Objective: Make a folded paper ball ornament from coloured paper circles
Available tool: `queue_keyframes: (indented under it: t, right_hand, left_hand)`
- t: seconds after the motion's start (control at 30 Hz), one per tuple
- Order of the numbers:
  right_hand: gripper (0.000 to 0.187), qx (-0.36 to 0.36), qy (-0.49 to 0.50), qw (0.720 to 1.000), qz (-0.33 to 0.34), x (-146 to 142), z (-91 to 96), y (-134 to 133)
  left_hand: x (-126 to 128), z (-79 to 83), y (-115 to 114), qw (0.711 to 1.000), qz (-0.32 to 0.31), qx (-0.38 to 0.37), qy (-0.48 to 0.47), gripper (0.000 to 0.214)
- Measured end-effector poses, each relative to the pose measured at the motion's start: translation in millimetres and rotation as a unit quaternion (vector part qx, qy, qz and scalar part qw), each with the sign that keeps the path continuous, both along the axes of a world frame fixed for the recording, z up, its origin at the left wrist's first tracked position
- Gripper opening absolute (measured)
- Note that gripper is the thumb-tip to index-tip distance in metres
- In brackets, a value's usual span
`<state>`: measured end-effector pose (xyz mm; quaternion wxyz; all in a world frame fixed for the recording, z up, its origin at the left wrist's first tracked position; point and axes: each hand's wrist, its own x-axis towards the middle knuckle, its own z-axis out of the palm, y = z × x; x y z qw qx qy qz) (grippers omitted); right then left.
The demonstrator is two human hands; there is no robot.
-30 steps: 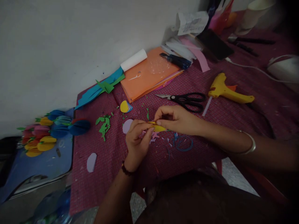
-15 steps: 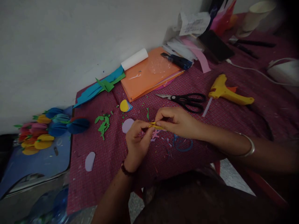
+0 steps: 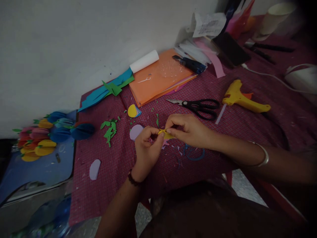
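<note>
Between both hands is a small piece of yellow paper (image 3: 168, 135), pinched at its upper edge. My left hand (image 3: 149, 143) grips its left end between thumb and fingertips. From the other side, my right hand (image 3: 189, 129) pinches the right end, its fingers partly covering the paper. A lilac paper circle (image 3: 136, 132) lies just beside my left hand. Under the hands are pink paper scraps (image 3: 166, 142) and blue-handled scissors (image 3: 195, 154), partly hidden. Black-handled scissors (image 3: 198, 105) rest half spread beyond my right hand.
A yellow glue gun (image 3: 244, 98) lies at right. Behind are orange sheets (image 3: 158, 77), a white roll (image 3: 144, 61) and a cutter (image 3: 189, 63). Green scraps (image 3: 109, 132) and a folded lilac piece (image 3: 94, 169) lie left, near colourful paper balls (image 3: 60, 132) on a blue board (image 3: 49, 170).
The yellow paper has turned between my fingers, so more of its flat face shows below the pinch. Both hands keep their grip in nearly the same place. The view has shifted slightly.
</note>
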<state>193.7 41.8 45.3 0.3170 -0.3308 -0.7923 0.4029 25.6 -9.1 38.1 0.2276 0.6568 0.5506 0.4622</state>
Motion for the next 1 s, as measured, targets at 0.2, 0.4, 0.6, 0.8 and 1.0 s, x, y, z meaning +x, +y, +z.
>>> queue_keyframes:
  t: [0.2, 0.4, 0.6, 0.8, 1.0]
  right_hand:
    - [0.013, -0.007, -0.001, 1.000, 0.018, 1.1, -1.1, 2.3]
    - [0.018, 0.002, -0.005, 0.999, 0.039, 2.3, 0.1, 3.4]
    - [0.014, 0.016, -0.005, 1.000, 0.007, 0.0, -4.6, 1.0]
    - [0.003, 0.098, 0.028, 0.993, 0.059, 6.9, 2.6, 3.6]
    - [0.028, -0.220, 0.157, 0.963, -0.012, 11.0, 2.3, 13.1]
  left_hand:
    - [0.3, -3.3, 0.4, 0.999, 0.011, -0.038, -0.026, 0.011]
    - [0.5, -4.5, 0.3, 0.998, 0.015, -0.053, -0.024, 0.013]
    - [-0.4, -8.0, 1.9, 0.999, 0.020, -0.024, -0.034, 0.016]
    - [-9.4, -2.5, 3.7, 0.993, -0.083, 0.061, 0.056, 0.011]
    - [-16.8, 0.2, -1.9, 0.990, -0.064, 0.123, -0.004, 0.011]
